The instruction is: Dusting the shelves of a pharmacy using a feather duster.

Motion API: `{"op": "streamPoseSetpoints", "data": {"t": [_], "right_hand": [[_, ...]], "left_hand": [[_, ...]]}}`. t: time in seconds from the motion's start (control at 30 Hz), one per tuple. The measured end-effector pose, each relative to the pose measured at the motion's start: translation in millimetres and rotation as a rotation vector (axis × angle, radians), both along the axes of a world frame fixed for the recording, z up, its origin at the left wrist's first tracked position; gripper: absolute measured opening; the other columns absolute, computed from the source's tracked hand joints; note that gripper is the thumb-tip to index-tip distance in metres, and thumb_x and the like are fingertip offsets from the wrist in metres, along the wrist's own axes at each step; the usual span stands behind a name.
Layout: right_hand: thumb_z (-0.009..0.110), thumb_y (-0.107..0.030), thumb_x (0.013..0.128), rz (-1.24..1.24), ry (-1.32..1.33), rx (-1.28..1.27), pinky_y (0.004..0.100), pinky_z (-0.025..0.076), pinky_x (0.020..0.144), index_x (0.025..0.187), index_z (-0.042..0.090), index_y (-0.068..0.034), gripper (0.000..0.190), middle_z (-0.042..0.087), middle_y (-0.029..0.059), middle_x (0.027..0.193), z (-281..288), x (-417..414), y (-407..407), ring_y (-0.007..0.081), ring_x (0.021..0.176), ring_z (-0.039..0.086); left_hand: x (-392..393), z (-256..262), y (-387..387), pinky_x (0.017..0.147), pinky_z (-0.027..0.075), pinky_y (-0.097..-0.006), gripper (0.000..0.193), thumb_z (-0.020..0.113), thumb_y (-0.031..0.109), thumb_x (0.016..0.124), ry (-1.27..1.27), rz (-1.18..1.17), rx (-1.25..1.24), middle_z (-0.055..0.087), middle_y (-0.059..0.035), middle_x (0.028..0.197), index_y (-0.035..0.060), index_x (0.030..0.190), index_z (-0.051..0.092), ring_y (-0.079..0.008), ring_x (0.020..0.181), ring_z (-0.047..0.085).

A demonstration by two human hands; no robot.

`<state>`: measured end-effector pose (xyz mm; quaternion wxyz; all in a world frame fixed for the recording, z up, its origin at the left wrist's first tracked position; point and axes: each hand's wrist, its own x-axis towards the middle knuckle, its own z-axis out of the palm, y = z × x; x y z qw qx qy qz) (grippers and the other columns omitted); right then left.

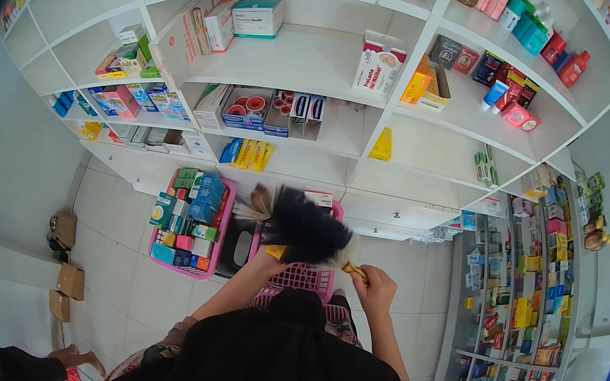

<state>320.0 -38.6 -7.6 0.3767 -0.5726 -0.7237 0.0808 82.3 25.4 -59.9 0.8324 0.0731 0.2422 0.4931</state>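
Note:
My right hand grips the handle of a feather duster with dark and pale feathers, blurred by motion. The duster's head lies across my left hand, hiding its fingers. At those fingers a small yellow box shows, partly covered by the feathers, and my left hand appears to hold it. Below both hands stands a pink plastic basket, its grid floor visible. To its left another pink basket is filled with medicine boxes.
White shelves with boxes and bottles rise in front, above white drawers. A black plastic stool stands between the baskets. On the right is a glass display case full of packages. Cardboard boxes and another person's bare foot are at left.

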Motion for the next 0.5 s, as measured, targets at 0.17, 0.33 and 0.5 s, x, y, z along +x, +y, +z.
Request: {"op": "streamPoseSetpoints", "data": {"t": [0.17, 0.33, 0.5], "right_hand": [[0.071, -0.02, 0.07, -0.094, 0.058, -0.02, 0.0321, 0.045, 0.05, 0.077, 0.063, -0.006, 0.017, 0.06, 0.0076, 0.066, -4.7, -11.0, -3.0, 0.0236, 0.056, 0.058], [0.07, -0.024, 0.072, -0.09, 0.069, -0.106, 0.0323, 0.045, 0.05, 0.078, 0.063, -0.006, 0.02, 0.06, 0.0074, 0.066, -15.1, 5.2, -7.6, 0.0242, 0.056, 0.058], [0.068, -0.027, 0.076, 0.098, 0.107, -0.148, 0.0331, 0.045, 0.052, 0.08, 0.064, -0.006, 0.021, 0.06, 0.0082, 0.065, -22.7, -3.8, -11.8, 0.0253, 0.057, 0.058]], "left_hand": [[-19.8, -71.6, 12.8, 0.095, 0.04, -0.0378, 0.039, 0.042, 0.04, 0.093, -0.081, -0.062, 0.051, 0.055, -0.0129, 0.115, 0.0077, 0.113, 0.051, -0.0236, 0.099, 0.056], [-4.7, 48.7, 7.7, 0.099, 0.036, -0.046, 0.06, 0.038, 0.057, 0.086, -0.157, -0.037, 0.102, 0.052, -0.0112, 0.123, 0.011, 0.122, 0.049, -0.0269, 0.114, 0.048], [-41.8, -1.9, 9.6, 0.087, 0.046, -0.0437, 0.053, 0.044, 0.052, 0.085, -0.203, -0.051, 0.134, 0.06, -0.0099, 0.108, 0.0123, 0.12, 0.051, -0.0287, 0.096, 0.059]]}}
